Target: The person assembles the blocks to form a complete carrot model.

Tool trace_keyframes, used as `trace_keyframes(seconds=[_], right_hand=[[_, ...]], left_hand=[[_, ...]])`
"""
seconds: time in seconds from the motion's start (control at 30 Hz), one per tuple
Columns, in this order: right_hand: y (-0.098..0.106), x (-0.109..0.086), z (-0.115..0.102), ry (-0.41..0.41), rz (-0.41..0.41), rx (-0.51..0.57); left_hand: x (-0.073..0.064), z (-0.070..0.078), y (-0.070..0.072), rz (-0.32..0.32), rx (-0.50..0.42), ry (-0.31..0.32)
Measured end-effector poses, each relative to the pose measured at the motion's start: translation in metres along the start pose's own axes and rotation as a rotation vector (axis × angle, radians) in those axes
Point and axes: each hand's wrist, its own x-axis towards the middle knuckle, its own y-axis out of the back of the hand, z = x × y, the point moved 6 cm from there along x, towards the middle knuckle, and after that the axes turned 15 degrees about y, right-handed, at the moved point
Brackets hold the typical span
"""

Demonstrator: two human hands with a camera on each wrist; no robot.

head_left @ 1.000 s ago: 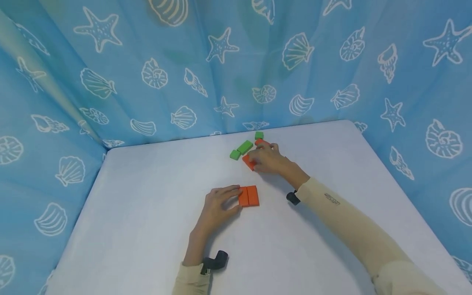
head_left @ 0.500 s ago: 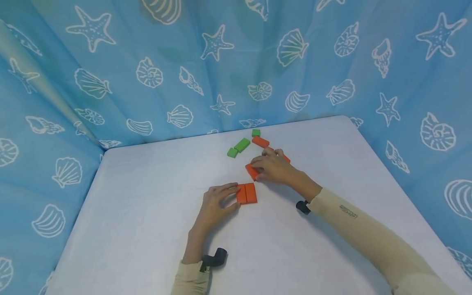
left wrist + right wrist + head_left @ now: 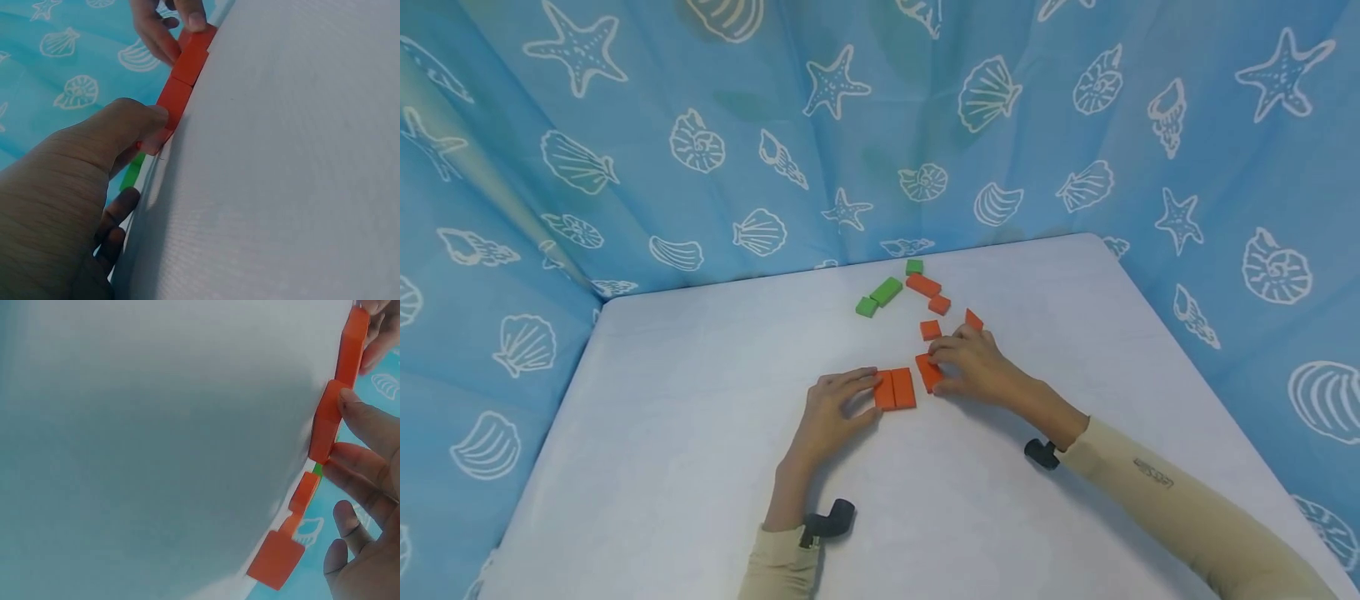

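Note:
Two flat orange blocks [image 3: 904, 389] lie side by side on the white table. My left hand [image 3: 831, 417] grips the left one, thumb at its near end and fingers at its far end. In the left wrist view, the thumb presses on that orange block [image 3: 175, 100]. My right hand [image 3: 985, 367] pinches another orange block [image 3: 928, 373], just right of the pair with a narrow gap. The right wrist view has this held block [image 3: 325, 425] between thumb and fingers, its remaining fingers [image 3: 353, 528] loosely bent.
Behind the right hand lie two small orange blocks, a nearer one [image 3: 930, 330] and a farther one [image 3: 939, 305], plus a partly hidden orange block [image 3: 973, 319]. Farther back are an oblong orange block [image 3: 923, 285] and green blocks [image 3: 887, 291]. A blue shell-patterned curtain [image 3: 850, 150] borders the table [image 3: 700, 417].
My right hand has drawn its orange block nearer, towards the pair, uncovering the small orange blocks behind. The left hand keeps its hold on the pair's left block. The head view shifts slightly.

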Motion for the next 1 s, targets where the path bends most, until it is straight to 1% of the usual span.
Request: trace_keyframes(seconds=[0.2, 0.37, 0.47, 0.6, 0.73, 0.83, 0.9, 1.0], right_hand=[[-0.007, -0.005, -0.009, -0.006, 0.028, 0.038], [-0.008, -0.004, -0.015, -0.018, 0.039, 0.05], [-0.009, -0.003, -0.016, -0.012, 0.041, 0.045], [-0.011, -0.001, -0.017, -0.006, 0.038, 0.036], [-0.011, -0.002, -0.017, -0.005, 0.039, 0.038], [-0.007, 0.002, -0.013, 0.003, 0.038, 0.048], [-0.002, 0.005, -0.006, -0.008, 0.053, 0.045], [0.008, 0.011, 0.009, -0.045, 0.107, -0.014]], left_hand=[[0.001, -0.003, -0.002, -0.012, -0.005, 0.006], [0.0, -0.002, -0.001, 0.007, -0.01, -0.006], [-0.001, -0.001, 0.0, 0.02, -0.007, -0.027], [-0.001, 0.001, 0.001, 0.021, -0.009, -0.046], [0.001, 0.004, 0.002, 0.007, 0.012, -0.03], [0.0, 0.003, 0.003, 0.011, 0.015, -0.023], [-0.001, 0.002, 0.003, 0.019, 0.0, -0.029], [-0.001, 0.001, 0.0, 0.021, -0.018, -0.041]])
